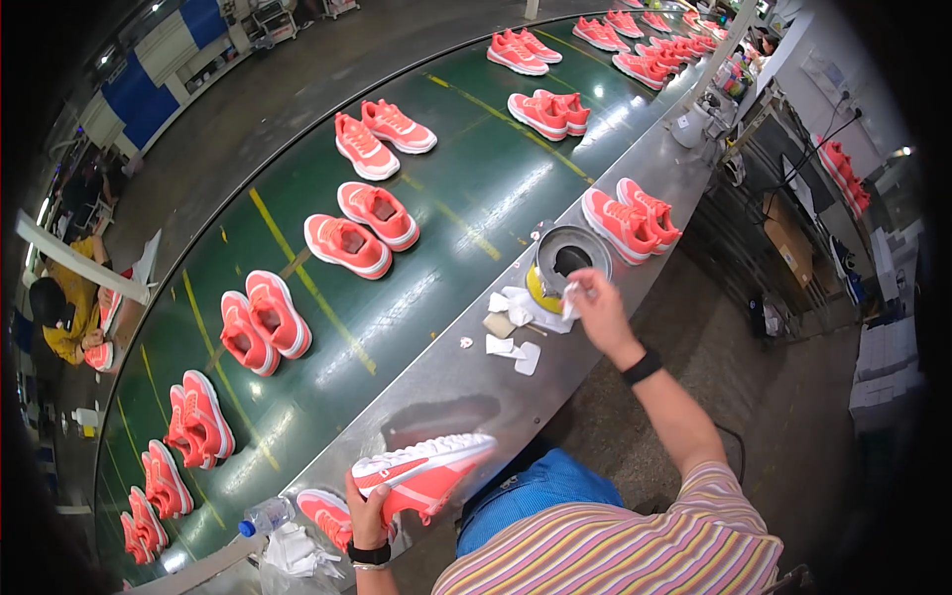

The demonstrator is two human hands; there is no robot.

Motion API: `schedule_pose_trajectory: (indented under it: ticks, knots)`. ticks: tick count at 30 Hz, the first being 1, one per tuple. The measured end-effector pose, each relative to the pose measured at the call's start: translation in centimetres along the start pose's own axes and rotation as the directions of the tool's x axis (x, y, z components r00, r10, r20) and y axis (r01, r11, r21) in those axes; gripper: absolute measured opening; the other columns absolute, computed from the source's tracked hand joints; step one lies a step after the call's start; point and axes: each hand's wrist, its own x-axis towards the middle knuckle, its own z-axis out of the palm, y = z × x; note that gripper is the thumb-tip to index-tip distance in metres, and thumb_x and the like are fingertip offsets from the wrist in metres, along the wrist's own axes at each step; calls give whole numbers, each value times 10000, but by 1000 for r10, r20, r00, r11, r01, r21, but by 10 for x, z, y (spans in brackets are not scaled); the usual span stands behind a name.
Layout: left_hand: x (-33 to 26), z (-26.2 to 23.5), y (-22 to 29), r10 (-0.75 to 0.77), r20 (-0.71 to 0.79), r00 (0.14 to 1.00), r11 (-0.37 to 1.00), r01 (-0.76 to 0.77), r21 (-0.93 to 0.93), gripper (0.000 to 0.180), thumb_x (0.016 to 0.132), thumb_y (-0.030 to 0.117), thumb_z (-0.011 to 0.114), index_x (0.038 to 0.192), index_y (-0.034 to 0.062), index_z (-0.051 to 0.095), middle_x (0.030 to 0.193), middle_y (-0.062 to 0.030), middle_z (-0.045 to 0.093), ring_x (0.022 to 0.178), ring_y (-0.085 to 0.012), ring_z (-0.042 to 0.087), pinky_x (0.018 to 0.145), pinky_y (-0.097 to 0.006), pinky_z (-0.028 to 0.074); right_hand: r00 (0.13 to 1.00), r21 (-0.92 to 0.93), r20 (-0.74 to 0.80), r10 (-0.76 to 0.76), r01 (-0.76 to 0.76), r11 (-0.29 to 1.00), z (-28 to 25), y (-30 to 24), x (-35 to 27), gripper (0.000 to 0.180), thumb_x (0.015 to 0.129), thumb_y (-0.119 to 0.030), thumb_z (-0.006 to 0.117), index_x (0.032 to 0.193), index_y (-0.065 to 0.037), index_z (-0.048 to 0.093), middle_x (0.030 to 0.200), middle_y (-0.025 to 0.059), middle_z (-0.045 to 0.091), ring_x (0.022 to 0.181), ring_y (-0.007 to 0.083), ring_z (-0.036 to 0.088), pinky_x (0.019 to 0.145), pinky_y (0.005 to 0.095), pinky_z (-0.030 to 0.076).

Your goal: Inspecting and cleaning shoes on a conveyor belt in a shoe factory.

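A person in yellow worked at far left, across a green conveyor belt bearing pairs of coral sneakers. Nearer, a clear bottle stood out beside a second coral sneaker, while the left hand clasped a white-soled running shoe, sole upward, above the metal ledge's near edge. Well apart from it, past loose white pieces, the right hand pinched a white scrap beside a yellow-banded metal container; another sneaker pair sat just beyond.
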Motion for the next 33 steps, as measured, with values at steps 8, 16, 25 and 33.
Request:
schedule_pose_trajectory:
  ticks: [8, 16, 25, 33]
  knots:
    - [44, 40, -8, -81, 56, 995, 958, 62, 280, 441, 726, 113, 650, 1093, -8, 438, 989, -97, 545, 891, -156, 537, 780, -282, 441, 985, -719, 169, -46, 155, 678, -44, 38, 80, 90, 686, -51, 616, 771, -23, 608, 743, 126, 615, 727, 269, 603, 653, 338, 470]
    - [50, 39, -20, -176, -18, 984, 900, 168, 402, 317, 767, 124, 600, 1038, -7, 499, 938, -68, 568, 839, -136, 552, 741, -273, 453, 954, -750, 294, 64, 188, 635, -30, 41, 84, 87, 690, -89, 616, 767, -55, 639, 780, 149, 615, 761, 313, 592, 697, 393, 462]
    - [74, 21, -32, -278, 66, 958, 918, 245, 311, 476, 762, 176, 655, 1167, 10, 465, 994, -52, 571, 899, -113, 541, 805, -255, 433, 992, -359, 108, -61, 96, 928, -28, -20, 37, 111, 785, -11, 581, 893, 8, 597, 801, 17, 590, 705, 63, 505, 634, 193, 403]
    - [73, -15, -57, -101, 19, 995, 879, 80, 471, 590, 694, 108, 697, 1220, 53, 437, 1101, -94, 473, 1047, -200, 493, 906, -310, 392, 700, 252, 520, 489, -673, 696, 122, 22, -93, 107, 789, -13, 588, 894, -10, 566, 816, 31, 592, 732, 76, 547, 654, 207, 441]
